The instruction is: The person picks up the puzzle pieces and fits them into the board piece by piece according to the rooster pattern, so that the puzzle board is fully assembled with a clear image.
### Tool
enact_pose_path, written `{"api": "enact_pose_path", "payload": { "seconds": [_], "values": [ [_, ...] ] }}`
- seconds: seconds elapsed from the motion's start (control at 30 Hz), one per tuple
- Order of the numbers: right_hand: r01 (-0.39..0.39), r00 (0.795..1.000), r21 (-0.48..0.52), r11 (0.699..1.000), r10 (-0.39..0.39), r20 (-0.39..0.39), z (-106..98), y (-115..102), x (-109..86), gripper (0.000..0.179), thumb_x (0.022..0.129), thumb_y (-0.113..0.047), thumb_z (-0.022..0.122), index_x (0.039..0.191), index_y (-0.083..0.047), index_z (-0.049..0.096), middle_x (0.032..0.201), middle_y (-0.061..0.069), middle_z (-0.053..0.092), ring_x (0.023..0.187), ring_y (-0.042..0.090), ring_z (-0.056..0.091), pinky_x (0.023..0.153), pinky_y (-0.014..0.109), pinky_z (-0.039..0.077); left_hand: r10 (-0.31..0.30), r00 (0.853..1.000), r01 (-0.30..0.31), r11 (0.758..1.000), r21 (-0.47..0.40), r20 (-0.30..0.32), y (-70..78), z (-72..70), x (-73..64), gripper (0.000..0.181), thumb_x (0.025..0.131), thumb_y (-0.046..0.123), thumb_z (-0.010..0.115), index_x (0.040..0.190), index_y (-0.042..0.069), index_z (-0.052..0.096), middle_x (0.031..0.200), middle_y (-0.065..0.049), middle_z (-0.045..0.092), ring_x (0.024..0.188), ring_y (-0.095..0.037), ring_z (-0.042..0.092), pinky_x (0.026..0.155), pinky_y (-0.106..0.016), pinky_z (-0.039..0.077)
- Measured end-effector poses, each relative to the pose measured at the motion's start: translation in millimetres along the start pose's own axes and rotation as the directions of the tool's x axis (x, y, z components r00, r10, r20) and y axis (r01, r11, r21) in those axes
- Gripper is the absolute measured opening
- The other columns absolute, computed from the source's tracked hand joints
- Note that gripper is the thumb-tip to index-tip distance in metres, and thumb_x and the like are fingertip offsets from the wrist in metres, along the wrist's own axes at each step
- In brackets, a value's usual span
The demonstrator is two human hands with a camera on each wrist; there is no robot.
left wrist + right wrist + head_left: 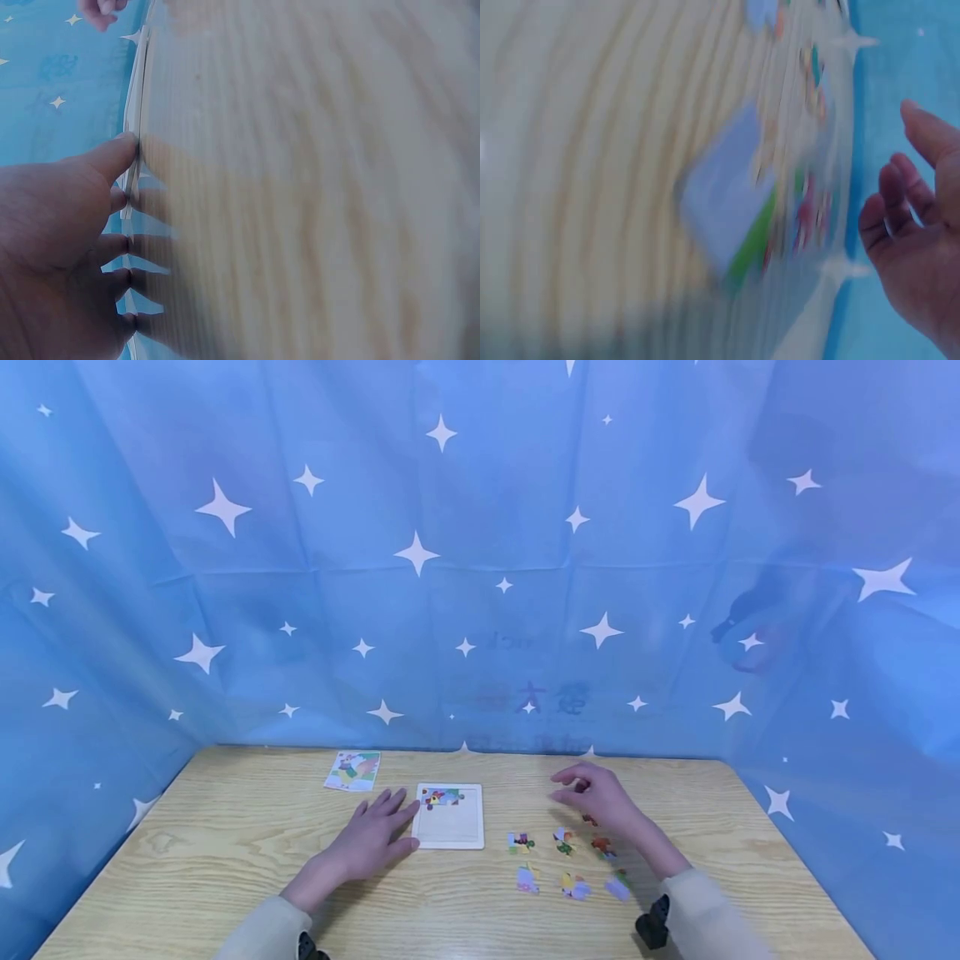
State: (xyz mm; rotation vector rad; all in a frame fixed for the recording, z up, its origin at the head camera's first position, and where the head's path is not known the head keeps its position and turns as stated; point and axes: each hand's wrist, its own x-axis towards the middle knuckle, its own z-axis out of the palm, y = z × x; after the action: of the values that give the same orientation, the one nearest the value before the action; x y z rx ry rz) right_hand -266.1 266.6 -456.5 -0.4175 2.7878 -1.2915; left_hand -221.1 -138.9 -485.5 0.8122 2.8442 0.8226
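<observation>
A square white puzzle tray lies near the table's middle, with joined jigsaw pieces along its upper left edge. Spread over the table, my left hand rests its thumb and index finger at the tray's left side. My right hand is raised above the table to the right, fingers loosely bent; nothing shows between them in the right wrist view. Below it lie several loose jigsaw pieces, among them a brown one, a yellow and purple one and a lilac one with a green edge.
A small picture card lies behind my left hand, by the table's back edge. The wooden table meets a blue curtain with white stars at the back and sides.
</observation>
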Motion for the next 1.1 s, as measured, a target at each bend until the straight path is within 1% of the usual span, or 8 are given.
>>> {"api": "enact_pose_path", "payload": {
  "seconds": [0.07, 0.1, 0.2, 0.43, 0.57, 0.73, 0.93, 1.1],
  "values": [
    [-0.007, 1.000, -0.011, 1.000, 0.007, -0.003, -8.1, 8.7, -5.7, 0.028, 0.097, -0.014, 0.074, 0.123, -0.004, 0.072, 0.108, 0.008, 0.065, 0.069, 0.022, 0.057, 0.056, 0.033, 0.049, 0.005, 1.000, -0.004, 1.000, 0.006, -0.011, -3.9, 3.8, 1.0, 0.060, 0.104, 0.034, 0.061, 0.153, 0.002, 0.047, 0.160, -0.030, 0.032, 0.148, -0.053, 0.023, 0.111, -0.076, 0.017],
    [-0.006, 1.000, -0.021, 1.000, 0.006, -0.006, -11.9, 12.9, -8.5, 0.028, 0.097, -0.014, 0.074, 0.122, -0.004, 0.073, 0.107, 0.008, 0.065, 0.074, 0.024, 0.059, 0.059, 0.033, 0.050, 0.009, 1.000, -0.009, 1.000, 0.007, -0.016, -6.3, 6.0, 1.7, 0.060, 0.104, 0.034, 0.061, 0.153, 0.002, 0.047, 0.160, -0.030, 0.032, 0.148, -0.053, 0.023, 0.111, -0.076, 0.017],
    [-0.013, 1.000, -0.048, 0.999, 0.013, -0.008, -21.0, 23.8, -15.9, 0.028, 0.096, -0.015, 0.074, 0.121, -0.004, 0.073, 0.106, 0.006, 0.064, 0.079, 0.021, 0.059, 0.061, 0.032, 0.050, 0.011, 1.000, -0.011, 1.000, 0.006, -0.017, -7.0, 6.7, 1.7, 0.059, 0.104, 0.033, 0.062, 0.153, 0.002, 0.047, 0.160, -0.030, 0.032, 0.147, -0.053, 0.023, 0.111, -0.076, 0.017],
    [-0.048, 0.999, -0.088, 0.995, 0.049, 0.007, -29.9, 40.9, -24.4, 0.030, 0.092, -0.017, 0.079, 0.119, -0.004, 0.074, 0.106, 0.006, 0.064, 0.085, 0.020, 0.058, 0.064, 0.031, 0.051, 0.002, 1.000, -0.001, 1.000, 0.005, -0.011, -6.3, 4.8, -0.6, 0.060, 0.104, 0.032, 0.061, 0.153, 0.002, 0.046, 0.160, -0.029, 0.031, 0.148, -0.053, 0.023, 0.111, -0.076, 0.017],
    [-0.038, 0.998, -0.113, 0.993, 0.043, 0.038, -31.6, 45.7, -25.7, 0.031, 0.092, -0.018, 0.079, 0.120, -0.006, 0.074, 0.109, 0.005, 0.064, 0.088, 0.019, 0.056, 0.068, 0.032, 0.050, -0.005, 1.000, 0.005, 1.000, -0.005, 0.003, -3.4, 1.2, -1.2, 0.060, 0.104, 0.032, 0.061, 0.153, 0.001, 0.045, 0.160, -0.030, 0.031, 0.148, -0.053, 0.022, 0.112, -0.076, 0.016],
    [-0.031, 0.996, -0.106, 0.994, 0.039, 0.075, -33.1, 47.7, -26.8, 0.035, 0.091, -0.018, 0.080, 0.123, -0.005, 0.073, 0.109, 0.007, 0.060, 0.084, 0.021, 0.050, 0.066, 0.032, 0.044, -0.004, 1.000, 0.005, 0.999, -0.033, 0.014, 3.9, -4.7, -1.4, 0.060, 0.104, 0.031, 0.061, 0.152, -0.001, 0.047, 0.159, -0.032, 0.031, 0.147, -0.055, 0.023, 0.111, -0.077, 0.016],
    [-0.020, 0.996, -0.108, 0.994, 0.030, 0.086, -32.9, 48.5, -27.2, 0.034, 0.092, -0.018, 0.079, 0.124, -0.006, 0.073, 0.108, 0.006, 0.058, 0.083, 0.022, 0.047, 0.066, 0.032, 0.042, -0.010, 1.000, 0.011, 1.000, -0.017, 0.018, 5.4, -5.1, -1.5, 0.060, 0.104, 0.031, 0.061, 0.152, -0.001, 0.047, 0.159, -0.031, 0.032, 0.147, -0.054, 0.023, 0.111, -0.077, 0.017],
    [-0.024, 0.995, -0.111, 0.994, 0.034, 0.092, -32.7, 49.7, -27.5, 0.034, 0.093, -0.017, 0.078, 0.125, -0.006, 0.072, 0.109, 0.007, 0.057, 0.084, 0.022, 0.046, 0.067, 0.033, 0.042, -0.024, 1.000, 0.024, 1.000, -0.020, 0.021, 6.0, -6.0, -1.5, 0.061, 0.104, 0.034, 0.062, 0.152, 0.000, 0.047, 0.160, -0.030, 0.032, 0.148, -0.053, 0.024, 0.111, -0.076, 0.017]
  ]
}}
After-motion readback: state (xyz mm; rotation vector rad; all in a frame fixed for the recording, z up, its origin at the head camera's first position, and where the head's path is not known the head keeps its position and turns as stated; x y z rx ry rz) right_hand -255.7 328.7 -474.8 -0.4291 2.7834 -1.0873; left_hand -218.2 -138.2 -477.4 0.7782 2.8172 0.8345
